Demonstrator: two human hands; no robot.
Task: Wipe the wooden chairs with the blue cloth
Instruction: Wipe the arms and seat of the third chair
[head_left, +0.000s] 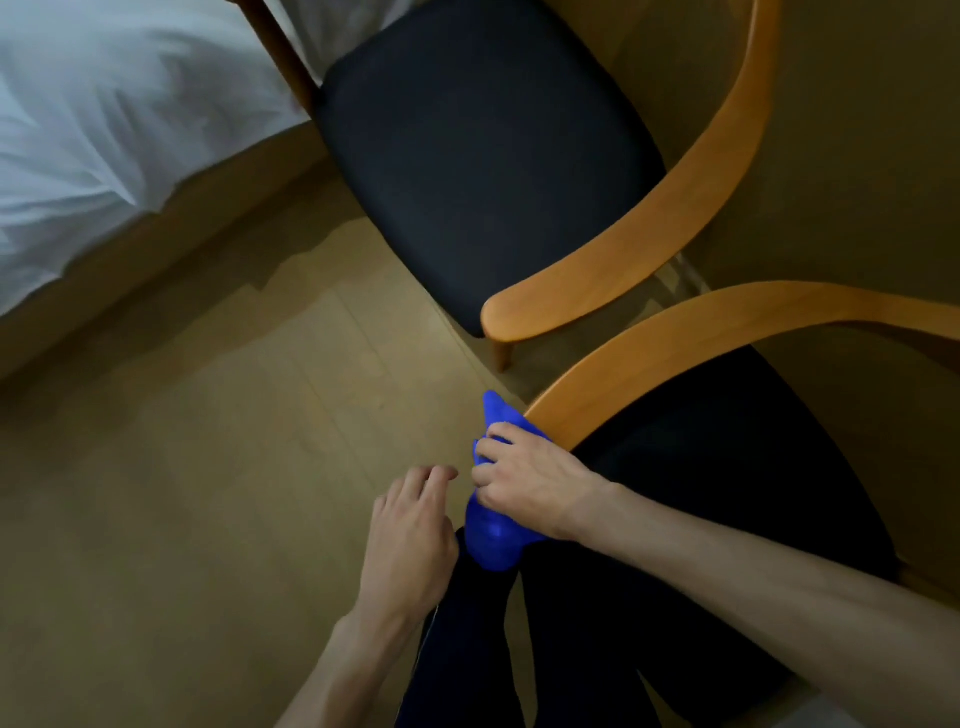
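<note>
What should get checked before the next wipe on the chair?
1. Blue cloth gripped by the right hand: ok.
2. Cloth on the near chair's wooden armrest: ok, at its end.
3. Left hand off the cloth, holding nothing: ok.
4. Armrest path free of other things: ok.
5. Far chair's armrest wiped: cannot tell.

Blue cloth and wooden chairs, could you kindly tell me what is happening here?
A person's right hand grips a crumpled blue cloth against the end of the curved wooden armrest of the nearer dark-seated chair. The left hand hovers beside it, fingers loosely curled, holding nothing. A second wooden chair with a black cushion stands beyond, near white bedding.
</note>
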